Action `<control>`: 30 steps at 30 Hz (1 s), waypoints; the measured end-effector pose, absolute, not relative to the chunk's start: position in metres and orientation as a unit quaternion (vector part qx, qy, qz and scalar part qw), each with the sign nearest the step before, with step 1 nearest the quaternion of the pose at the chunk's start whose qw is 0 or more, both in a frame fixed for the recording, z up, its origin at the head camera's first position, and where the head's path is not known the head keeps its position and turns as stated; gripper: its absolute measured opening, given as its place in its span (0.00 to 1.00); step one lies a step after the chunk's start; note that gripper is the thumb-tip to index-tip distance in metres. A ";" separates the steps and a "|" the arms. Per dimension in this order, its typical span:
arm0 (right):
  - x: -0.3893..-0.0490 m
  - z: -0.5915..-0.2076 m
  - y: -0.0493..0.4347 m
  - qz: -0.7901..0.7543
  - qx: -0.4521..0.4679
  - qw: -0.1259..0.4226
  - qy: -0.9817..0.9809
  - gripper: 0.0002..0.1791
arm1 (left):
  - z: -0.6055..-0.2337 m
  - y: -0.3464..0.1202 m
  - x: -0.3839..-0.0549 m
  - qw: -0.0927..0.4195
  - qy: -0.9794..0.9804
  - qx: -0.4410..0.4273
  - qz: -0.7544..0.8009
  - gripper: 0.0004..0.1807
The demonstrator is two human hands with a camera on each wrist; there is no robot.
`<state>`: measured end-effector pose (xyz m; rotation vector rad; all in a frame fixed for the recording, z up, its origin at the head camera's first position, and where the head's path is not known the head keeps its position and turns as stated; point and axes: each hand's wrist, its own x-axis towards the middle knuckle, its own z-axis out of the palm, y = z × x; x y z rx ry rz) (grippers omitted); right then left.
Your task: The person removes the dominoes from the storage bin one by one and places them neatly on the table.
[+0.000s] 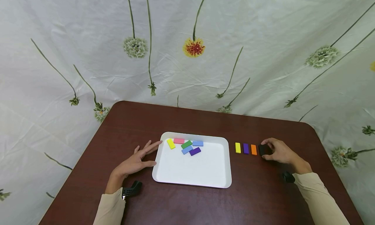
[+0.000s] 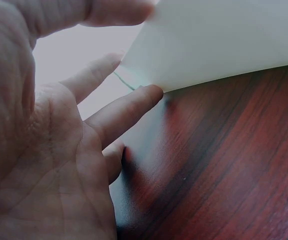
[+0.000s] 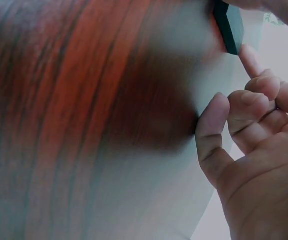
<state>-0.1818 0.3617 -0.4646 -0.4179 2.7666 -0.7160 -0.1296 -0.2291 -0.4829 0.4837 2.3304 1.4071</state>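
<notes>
Glossy wood-grained table, smooth tray

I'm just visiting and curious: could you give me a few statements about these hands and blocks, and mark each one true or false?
1. The right hand pinches the black block. True.
2. The left hand holds a pink block. False: it touches the edge of the white tray.
3. Two blue blocks lie in the white tray. True.
4. The orange block lies in the white tray. False: it lies on the table, between a purple block and the black block.
</notes>
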 end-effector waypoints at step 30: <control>-0.213 -0.444 0.262 -0.311 -0.321 0.082 0.890 0.06 | -0.484 -0.228 -0.129 0.185 0.832 0.167 0.496 0.42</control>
